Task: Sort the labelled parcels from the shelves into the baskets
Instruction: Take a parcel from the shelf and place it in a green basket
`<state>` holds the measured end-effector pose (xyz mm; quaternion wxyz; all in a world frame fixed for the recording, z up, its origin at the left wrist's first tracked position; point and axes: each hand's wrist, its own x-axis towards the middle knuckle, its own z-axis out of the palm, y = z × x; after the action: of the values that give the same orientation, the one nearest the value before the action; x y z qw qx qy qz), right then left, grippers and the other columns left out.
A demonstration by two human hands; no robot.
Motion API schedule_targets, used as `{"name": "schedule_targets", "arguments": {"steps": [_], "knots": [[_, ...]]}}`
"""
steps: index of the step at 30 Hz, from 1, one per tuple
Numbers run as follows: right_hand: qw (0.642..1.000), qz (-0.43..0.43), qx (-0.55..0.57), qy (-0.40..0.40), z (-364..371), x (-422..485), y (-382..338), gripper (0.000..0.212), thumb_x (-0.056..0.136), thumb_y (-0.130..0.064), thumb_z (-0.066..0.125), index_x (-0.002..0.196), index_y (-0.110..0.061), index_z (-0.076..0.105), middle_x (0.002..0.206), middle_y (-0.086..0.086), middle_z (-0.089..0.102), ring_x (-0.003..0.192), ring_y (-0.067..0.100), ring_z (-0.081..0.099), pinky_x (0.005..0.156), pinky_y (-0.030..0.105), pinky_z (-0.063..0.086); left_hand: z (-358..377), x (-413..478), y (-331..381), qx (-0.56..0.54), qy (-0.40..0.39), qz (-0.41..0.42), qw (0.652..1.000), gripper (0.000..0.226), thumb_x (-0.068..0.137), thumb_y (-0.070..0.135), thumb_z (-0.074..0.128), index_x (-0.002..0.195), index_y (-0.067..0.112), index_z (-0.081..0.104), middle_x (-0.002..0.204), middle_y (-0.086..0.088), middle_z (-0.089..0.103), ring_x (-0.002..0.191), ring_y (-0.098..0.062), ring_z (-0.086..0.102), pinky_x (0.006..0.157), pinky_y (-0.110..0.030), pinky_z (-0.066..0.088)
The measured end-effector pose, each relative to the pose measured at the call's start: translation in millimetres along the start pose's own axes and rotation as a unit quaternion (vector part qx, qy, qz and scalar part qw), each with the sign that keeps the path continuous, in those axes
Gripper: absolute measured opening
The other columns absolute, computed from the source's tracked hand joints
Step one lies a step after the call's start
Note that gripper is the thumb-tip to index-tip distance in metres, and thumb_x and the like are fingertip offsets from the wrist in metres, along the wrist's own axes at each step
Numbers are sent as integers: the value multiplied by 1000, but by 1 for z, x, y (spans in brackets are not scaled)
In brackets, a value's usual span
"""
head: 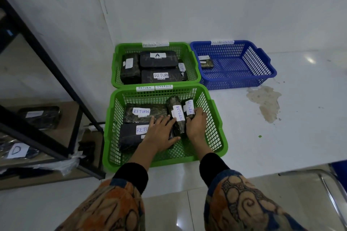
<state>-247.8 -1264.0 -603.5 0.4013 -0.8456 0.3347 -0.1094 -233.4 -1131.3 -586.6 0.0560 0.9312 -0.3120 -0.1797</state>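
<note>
The near green basket on the bench, tagged RETURN and OVERDUE, holds four dark wrapped parcels. Two flat RETURN parcels lie at its left. The middle parcel and rightmost parcel stand on edge, also labelled RETURN. The far green basket holds four, one marked A. The blue basket holds one small parcel.
</note>
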Motion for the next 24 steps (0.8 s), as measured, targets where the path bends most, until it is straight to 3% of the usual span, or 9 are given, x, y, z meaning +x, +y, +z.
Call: {"name": "schedule_targets", "arguments": {"steps": [24], "knots": [[1000, 20, 6, 2, -10, -5, -2, 34, 90, -10, 57, 120, 1, 45, 123, 20, 52, 114, 34, 51, 94, 36, 41, -5, -7, -8, 24, 18, -3, 1000, 78, 92, 58, 38, 152, 17, 11, 159, -6, 15, 147, -23, 12, 121, -46, 1]]}}
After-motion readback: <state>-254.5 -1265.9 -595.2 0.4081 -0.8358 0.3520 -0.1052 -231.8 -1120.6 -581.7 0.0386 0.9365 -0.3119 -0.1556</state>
